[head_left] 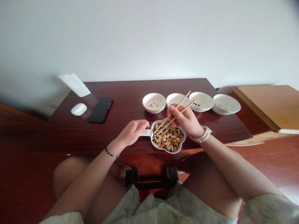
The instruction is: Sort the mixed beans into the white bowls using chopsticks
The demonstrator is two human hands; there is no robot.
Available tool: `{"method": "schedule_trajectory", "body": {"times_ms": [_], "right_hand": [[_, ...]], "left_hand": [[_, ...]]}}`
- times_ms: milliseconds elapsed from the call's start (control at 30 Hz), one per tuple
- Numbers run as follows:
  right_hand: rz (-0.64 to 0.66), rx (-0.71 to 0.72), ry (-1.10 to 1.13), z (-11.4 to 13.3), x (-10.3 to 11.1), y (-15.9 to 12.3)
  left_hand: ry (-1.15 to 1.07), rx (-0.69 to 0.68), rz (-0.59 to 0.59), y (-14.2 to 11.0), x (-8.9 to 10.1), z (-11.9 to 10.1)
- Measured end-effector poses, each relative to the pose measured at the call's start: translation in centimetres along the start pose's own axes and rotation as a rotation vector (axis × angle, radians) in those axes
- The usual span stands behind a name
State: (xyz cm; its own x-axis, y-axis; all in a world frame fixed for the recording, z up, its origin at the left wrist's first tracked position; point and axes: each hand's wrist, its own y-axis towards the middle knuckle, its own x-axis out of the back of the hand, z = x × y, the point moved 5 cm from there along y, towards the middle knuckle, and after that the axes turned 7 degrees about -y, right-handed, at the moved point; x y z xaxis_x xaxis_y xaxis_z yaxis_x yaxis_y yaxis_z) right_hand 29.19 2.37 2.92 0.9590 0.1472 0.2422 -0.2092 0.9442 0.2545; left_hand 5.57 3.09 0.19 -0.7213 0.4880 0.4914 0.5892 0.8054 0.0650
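Observation:
My right hand (184,116) is shut on a pair of wooden chopsticks (174,118), whose tips reach into mixed beans (168,137) in a white flower-shaped dish (168,149). My left hand (132,132) lies beside the dish, fingertips at its rim, above its labelled handle (145,132). Its thumb is hidden. Behind stand white bowls: one holds a few pale beans (154,102), one is partly hidden by the chopsticks (176,99), one holds dark beans (201,101), and the last (226,104) shows no clear contents.
The bowls and dish stand on a dark reddish wooden table (70,133). To the left lie a black phone (100,110), a white computer mouse (78,109) and a white packet (74,84). A light wooden board (263,107) sits at the right.

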Motion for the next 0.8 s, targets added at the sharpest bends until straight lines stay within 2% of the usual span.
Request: {"method": "schedule_trajectory", "body": {"times_ms": [567, 800], "right_hand": [[-0.012, 0.011, 0.009, 0.66, -0.04, 0.34], [0.04, 0.001, -0.013, 0.64, -0.64, 0.27]], "left_hand": [[0.004, -0.003, 0.015, -0.02, 0.01, -0.15], [0.0, 0.0, 0.011, 0.03, 0.02, 0.02]]}}
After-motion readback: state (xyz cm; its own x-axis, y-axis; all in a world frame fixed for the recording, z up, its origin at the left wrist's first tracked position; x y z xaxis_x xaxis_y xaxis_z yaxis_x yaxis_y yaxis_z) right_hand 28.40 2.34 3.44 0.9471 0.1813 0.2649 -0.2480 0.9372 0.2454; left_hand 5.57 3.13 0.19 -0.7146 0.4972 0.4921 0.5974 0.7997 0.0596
